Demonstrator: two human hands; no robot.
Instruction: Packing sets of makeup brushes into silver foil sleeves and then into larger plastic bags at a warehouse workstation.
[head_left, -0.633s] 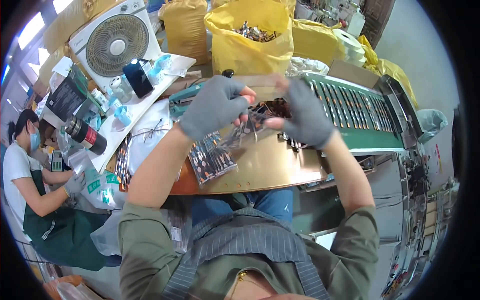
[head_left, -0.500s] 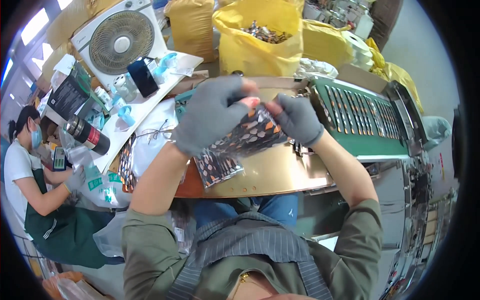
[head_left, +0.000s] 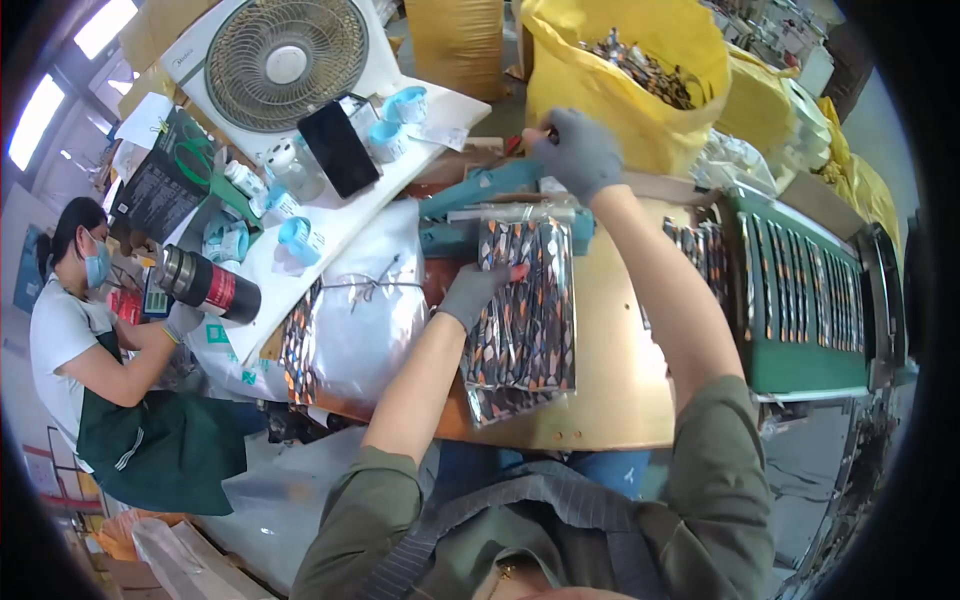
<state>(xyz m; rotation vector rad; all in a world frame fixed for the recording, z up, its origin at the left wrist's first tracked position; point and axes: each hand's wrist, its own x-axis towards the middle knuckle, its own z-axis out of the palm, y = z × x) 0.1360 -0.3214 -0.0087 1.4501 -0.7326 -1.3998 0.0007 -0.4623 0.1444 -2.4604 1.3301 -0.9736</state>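
A clear plastic bag of dark strips with orange and white patterning (head_left: 525,320) lies on the tan work surface (head_left: 620,390), its upper end at a teal bag sealer (head_left: 450,240). My left hand (head_left: 472,295), in a grey glove, grips the bag's left side, thumb on top. The sealer's teal lever (head_left: 485,188) is raised at a slant above its base. At the lever's far right end, my gloved right hand (head_left: 580,155) is closed; its grip is partly hidden. Another patterned bag (head_left: 500,405) shows under the near edge of the first.
Left stands a white table with a phone (head_left: 340,150), fan (head_left: 287,65) and dark flask (head_left: 210,285). Clear plastic bags (head_left: 370,310) lie beside my left forearm. A green tray of strips (head_left: 800,370) is right; a yellow sack (head_left: 620,100) stands behind. A co-worker (head_left: 110,370) sits left.
The patterned bag, earlier held up between both hands, now lies flat at the sealer. My left hand stayed on it; my right hand let go and moved to the sealer's lever. The view shifted.
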